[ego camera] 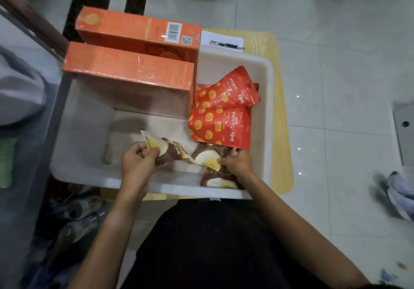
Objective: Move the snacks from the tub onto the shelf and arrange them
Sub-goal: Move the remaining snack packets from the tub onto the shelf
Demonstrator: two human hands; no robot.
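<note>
My left hand [140,157] pinches one brown snack bag [172,152] and my right hand [236,161] grips another [207,160], both low in the tub [268,109] just ahead of me.

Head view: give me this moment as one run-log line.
left hand: grips brown pouch | right hand: grips second brown pouch | both inside white tub | two red pouches, two orange boxes remain

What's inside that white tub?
The white tub holds two orange boxes, two red spotted pouches and brown-and-yellow packets gripped by both hands. Anything beneath the boxes and pouches is hidden.
</note>
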